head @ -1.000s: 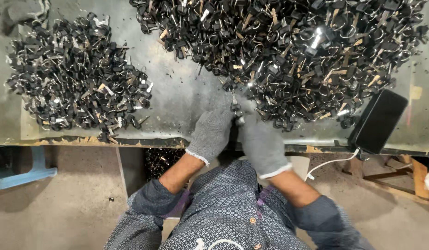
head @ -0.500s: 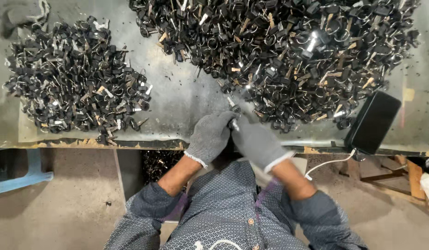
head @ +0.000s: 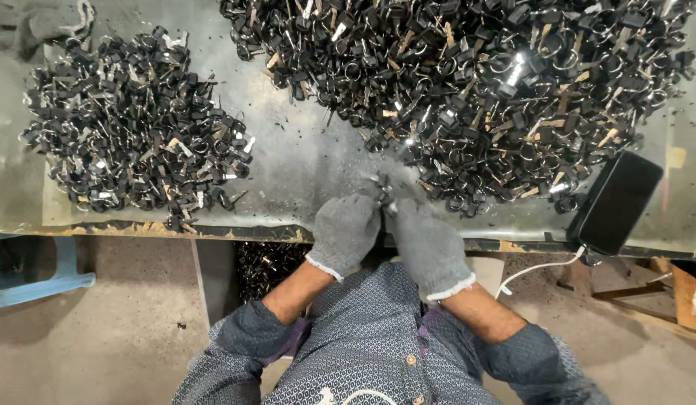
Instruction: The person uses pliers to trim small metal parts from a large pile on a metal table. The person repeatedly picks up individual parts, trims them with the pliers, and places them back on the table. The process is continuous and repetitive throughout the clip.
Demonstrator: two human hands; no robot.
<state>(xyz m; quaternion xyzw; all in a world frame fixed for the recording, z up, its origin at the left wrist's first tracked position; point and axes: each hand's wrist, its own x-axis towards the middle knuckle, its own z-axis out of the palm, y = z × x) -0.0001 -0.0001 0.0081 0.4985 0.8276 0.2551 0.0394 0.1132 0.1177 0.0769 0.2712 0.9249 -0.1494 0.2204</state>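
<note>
Both gloved hands meet at the centre of the frame, left hand [head: 346, 232] and right hand [head: 429, 246] pinching one small key [head: 383, 196] between them. It looks light, stiff and metallic, likely slippery through knit gloves; best gripped by its black head.

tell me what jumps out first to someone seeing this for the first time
Two heaps of small black keys with metal rings cover the grey tabletop: a big pile at top right and a smaller pile at left. At the near edge, the left hand and right hand, both in grey knit gloves, meet over one small metal piece. A black phone lies at far right, its white cable hanging off.
</note>
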